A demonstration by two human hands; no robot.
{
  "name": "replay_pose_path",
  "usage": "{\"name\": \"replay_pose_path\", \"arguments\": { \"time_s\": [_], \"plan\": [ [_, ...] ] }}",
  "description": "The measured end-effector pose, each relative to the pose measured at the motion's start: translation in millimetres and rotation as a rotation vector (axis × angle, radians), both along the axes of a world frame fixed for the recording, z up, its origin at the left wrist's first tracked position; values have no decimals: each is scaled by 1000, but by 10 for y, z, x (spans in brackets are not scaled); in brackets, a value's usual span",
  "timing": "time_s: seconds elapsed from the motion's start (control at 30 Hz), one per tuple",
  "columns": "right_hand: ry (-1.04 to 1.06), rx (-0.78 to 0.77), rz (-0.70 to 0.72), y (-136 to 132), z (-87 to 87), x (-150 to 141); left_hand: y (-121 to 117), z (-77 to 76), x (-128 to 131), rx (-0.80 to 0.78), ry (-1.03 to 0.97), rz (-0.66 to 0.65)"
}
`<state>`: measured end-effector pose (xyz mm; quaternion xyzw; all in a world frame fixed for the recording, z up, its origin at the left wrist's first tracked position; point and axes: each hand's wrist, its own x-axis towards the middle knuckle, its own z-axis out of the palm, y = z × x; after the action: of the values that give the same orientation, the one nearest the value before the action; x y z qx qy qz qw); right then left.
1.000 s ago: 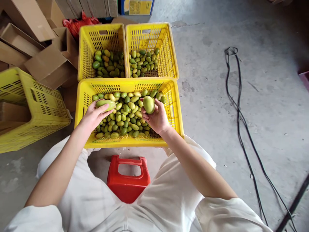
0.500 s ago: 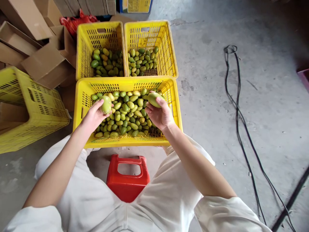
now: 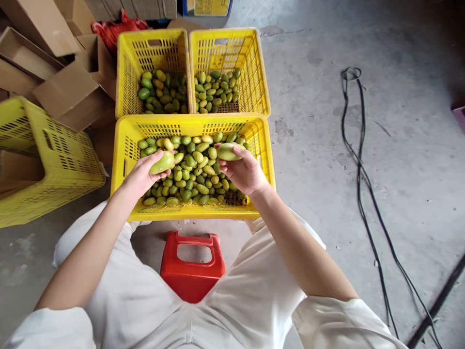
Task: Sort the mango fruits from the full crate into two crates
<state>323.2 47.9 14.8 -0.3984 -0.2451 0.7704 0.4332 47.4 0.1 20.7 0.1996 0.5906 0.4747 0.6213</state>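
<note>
- Yellow front crate (image 3: 192,213): in the head view, it has lots of green fruits (image 3: 187,186) inside, and a bare patch low on its right.
- The left hand (image 3: 141,174) grips a left fruit (image 3: 162,162), and the right hand (image 3: 250,175) grips a right fruit (image 3: 229,151), well apart, above the crate. Neither is put down yet.
- The back left crate (image 3: 125,80) and back right crate (image 3: 254,85) have smaller heaps.
- Gray floor (image 3: 308,145), black cord (image 3: 359,165) right, cardboard boxes (image 3: 67,92) left.

Dressed in white: loose left sleeve (image 3: 51,329) and right sleeve (image 3: 341,320), both ending near the elbow; roomy, softly creased trousers (image 3: 134,276) with vertical front seam (image 3: 189,325). Bare at left hand (image 3: 141,172) and right hand (image 3: 247,175).
</note>
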Motion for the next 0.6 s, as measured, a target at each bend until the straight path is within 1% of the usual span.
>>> {"name": "replay_pose_path", "arguments": {
  "time_s": [0.07,0.17,0.3,0.43,0.6],
  "plan": [
    [40,-21,30,8,-6,10,-7,-20,-12,9,8,-4],
    [50,-16,19,14,-23,17,-4,-62,-31,30,-8,-1],
    [-45,22,-6,28,-60,47,9,-128,-57,64,-35,33],
    [-129,5,2,66,-49,107,20,-162,-64,93,-33,46],
    [-20,-36,-10,119,36,141,39,-118,-25,46,-63,87]
  ]
}}
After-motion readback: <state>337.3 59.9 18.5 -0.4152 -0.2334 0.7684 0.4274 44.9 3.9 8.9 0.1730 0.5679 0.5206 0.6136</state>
